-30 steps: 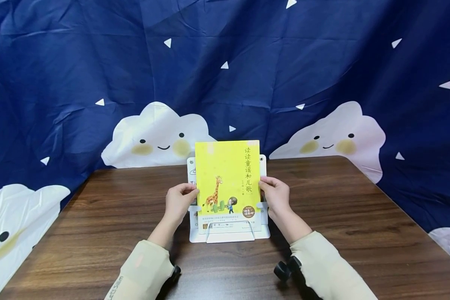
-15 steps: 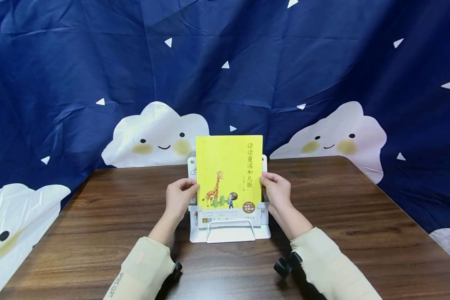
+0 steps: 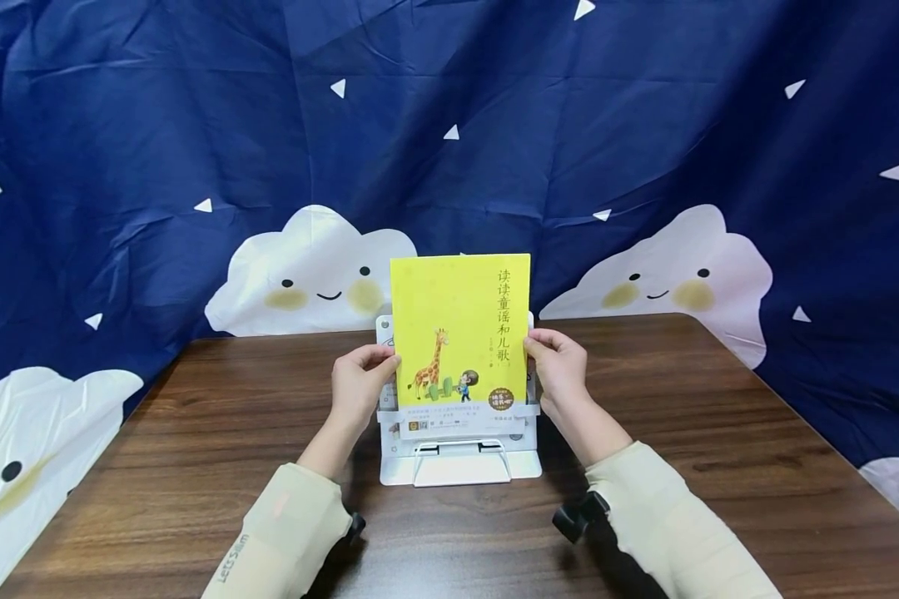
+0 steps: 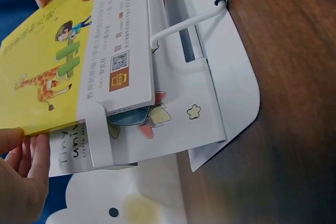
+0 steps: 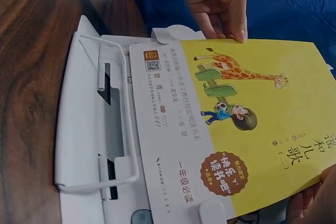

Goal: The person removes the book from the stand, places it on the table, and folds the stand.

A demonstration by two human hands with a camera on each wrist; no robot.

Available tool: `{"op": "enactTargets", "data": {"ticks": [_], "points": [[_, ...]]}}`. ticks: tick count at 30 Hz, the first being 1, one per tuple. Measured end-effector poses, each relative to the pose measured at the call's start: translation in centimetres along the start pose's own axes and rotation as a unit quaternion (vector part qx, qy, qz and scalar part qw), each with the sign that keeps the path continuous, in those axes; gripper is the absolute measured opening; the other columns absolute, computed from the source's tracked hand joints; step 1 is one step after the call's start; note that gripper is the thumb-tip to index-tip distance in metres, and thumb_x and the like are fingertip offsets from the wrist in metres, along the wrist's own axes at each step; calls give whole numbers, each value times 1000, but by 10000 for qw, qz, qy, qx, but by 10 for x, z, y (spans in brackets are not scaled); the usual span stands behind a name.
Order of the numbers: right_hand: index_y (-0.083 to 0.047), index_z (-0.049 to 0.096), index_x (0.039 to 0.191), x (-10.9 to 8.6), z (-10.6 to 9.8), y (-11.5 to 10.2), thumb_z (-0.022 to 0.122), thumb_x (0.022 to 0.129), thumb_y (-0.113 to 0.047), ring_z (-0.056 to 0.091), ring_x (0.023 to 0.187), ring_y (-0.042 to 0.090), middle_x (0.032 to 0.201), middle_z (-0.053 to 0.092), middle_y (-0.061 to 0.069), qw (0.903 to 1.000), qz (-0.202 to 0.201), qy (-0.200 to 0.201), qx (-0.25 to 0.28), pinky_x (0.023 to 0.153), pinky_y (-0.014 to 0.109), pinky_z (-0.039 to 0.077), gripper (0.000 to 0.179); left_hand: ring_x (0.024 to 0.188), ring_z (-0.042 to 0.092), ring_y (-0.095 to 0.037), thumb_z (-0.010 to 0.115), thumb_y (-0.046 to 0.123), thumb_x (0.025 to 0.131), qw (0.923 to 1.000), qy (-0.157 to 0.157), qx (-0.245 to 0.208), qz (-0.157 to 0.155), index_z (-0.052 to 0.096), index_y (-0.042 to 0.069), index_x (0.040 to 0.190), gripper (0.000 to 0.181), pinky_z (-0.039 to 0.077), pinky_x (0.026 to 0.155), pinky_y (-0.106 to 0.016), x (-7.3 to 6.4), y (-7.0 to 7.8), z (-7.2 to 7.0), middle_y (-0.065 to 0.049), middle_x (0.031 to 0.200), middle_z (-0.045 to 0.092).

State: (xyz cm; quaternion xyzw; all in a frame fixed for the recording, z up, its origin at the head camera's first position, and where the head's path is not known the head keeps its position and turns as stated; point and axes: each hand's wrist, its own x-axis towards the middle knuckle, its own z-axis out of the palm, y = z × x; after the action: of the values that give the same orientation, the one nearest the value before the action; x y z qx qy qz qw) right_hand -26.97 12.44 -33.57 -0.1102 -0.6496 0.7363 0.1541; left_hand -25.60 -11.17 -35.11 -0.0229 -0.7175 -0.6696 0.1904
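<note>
Table (image 3: pixel 719 416); bk (image 3: pixel 460 345); "Tiny" print (image 4: pixel 64 149) L-wrist-only

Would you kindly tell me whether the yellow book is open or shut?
Shut: the yellow book shows its front cover lying flat, while the left hand and right hand pinch its side edges.

A creased navy cloth (image 3: pixel 449 50) printed with white triangles (image 3: pixel 897 171) and smiling clouds (image 3: pixel 310 270) hangs behind a dark wood-grained counter (image 3: pixel 195 441), its near surface faintly shiny.
</note>
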Motion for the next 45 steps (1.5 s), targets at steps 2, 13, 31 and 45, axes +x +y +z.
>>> {"op": "enactTargets", "data": {"ticks": [2,13,31,45], "points": [[1,62,89,12,-2,9,60,79,-4,54,76,19,89,57,12,9998,-180,-40,103,66,27,46,11,70,55,-19,65,7,76,9998,77,168,-23,66,2,83,8,50,61,-27,6,-10,1,-10,80,60],[-10,66,91,127,-14,109,71,71,-18,54,83,23,93,58,8,9918,-1204,8,423,66,34,48,22,65,54,-15,64,0,75,9995,239,185,93,64,-6,82,9,48,58,-23,1,26,6,-12,76,61],[-8,65,95,171,-22,105,74,68,-13,57,80,28,88,61,8,9819,-1592,-129,1015,63,38,49,29,68,55,-16,65,3,76,9991,217,104,353,66,-2,85,10,48,63,-24,5,51,9,-12,79,62],[3,62,88,9,-16,-59,64,75,1,54,70,15,78,57,8,9943,-862,-96,616,63,27,47,13,69,56,-15,68,9,74,9961,-69,-700,526,66,0,85,14,50,63,-26,17,38,17,-10,83,61]]}}
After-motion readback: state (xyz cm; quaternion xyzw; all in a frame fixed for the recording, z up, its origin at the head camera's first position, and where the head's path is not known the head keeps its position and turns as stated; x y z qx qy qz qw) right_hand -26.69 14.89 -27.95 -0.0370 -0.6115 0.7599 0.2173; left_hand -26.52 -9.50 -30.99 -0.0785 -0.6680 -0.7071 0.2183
